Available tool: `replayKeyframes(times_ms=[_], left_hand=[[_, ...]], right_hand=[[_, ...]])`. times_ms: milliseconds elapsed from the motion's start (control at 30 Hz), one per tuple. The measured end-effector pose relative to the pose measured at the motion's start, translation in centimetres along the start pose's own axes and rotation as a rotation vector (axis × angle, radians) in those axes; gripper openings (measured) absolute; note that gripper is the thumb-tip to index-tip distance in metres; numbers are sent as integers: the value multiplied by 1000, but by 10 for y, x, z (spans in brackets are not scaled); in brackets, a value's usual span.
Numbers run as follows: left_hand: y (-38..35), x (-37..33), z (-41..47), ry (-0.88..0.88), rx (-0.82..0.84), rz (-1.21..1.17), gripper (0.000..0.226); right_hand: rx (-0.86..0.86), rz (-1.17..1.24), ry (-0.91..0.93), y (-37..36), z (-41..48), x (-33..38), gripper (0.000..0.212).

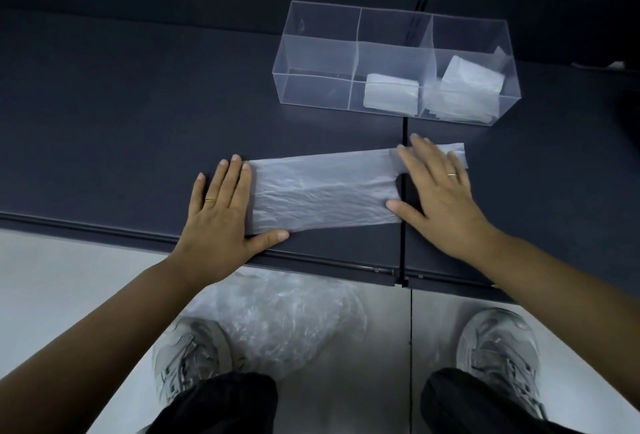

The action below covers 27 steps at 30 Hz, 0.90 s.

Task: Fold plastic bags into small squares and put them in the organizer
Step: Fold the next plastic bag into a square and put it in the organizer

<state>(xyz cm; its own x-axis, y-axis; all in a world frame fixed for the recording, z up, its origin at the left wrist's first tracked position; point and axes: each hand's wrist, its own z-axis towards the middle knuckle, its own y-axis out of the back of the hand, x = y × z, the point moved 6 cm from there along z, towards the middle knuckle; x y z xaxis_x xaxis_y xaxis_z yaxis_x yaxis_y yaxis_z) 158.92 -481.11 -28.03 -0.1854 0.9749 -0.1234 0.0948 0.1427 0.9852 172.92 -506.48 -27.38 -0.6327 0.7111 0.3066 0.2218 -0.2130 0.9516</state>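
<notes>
Dark trouser knees (225,402) and two grey shoes (187,354) fill the bottom of the view. Between the shoes, on the floor, lies a heap of loose clear bags (287,316).

On the counter (138,122), the plastic bag (322,191) being worked on is already a long flat strip. It lies on the person's side of the organizer (318,87), near it but not touching, and a little slanted to its front wall. The left grip (221,205) presses the strip's end on the side of the organizer's left compartment. The right grip (440,184) presses the handle end, just before the organizer's right half. Both are wide and flat, with straight fingers, and hold nothing. Inside the organizer, the middle compartment has one folded bag (391,92) and the right compartment has another folded bag (467,84).

I judge that the strip now needs folding end over end. The film looks thin and slippery, so it may spring open when one grip lifts. Air kept inside would make the square thick. The slant can give crooked edges, and the loose handles under the right grip may stick out of the packet.
</notes>
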Motion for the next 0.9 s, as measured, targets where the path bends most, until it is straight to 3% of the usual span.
replayKeyframes(times_ms=[200,367,533,633,733,800,900], left_hand=[[8,-55,0,-315,-13,-213,85],[-1,-80,2,-323,-33,-225,79],[13,-78,7,-298,-268,-230,45],[20,-80,10,-365,-372,-159,24],[23,-80,11,-386,-366,-157,21],[26,-80,10,-362,-348,-172,20],[30,-78,11,-294,-298,-271,21]], right_hand=[[-56,221,79,13,-19,7,22],[4,194,108,9,-7,17,4],[196,512,-27,20,2,10,13],[128,443,-22,32,4,11,9],[61,225,89,36,3,34,78],[82,41,215,23,2,56,96],[39,-13,206,1,4,67,69]])
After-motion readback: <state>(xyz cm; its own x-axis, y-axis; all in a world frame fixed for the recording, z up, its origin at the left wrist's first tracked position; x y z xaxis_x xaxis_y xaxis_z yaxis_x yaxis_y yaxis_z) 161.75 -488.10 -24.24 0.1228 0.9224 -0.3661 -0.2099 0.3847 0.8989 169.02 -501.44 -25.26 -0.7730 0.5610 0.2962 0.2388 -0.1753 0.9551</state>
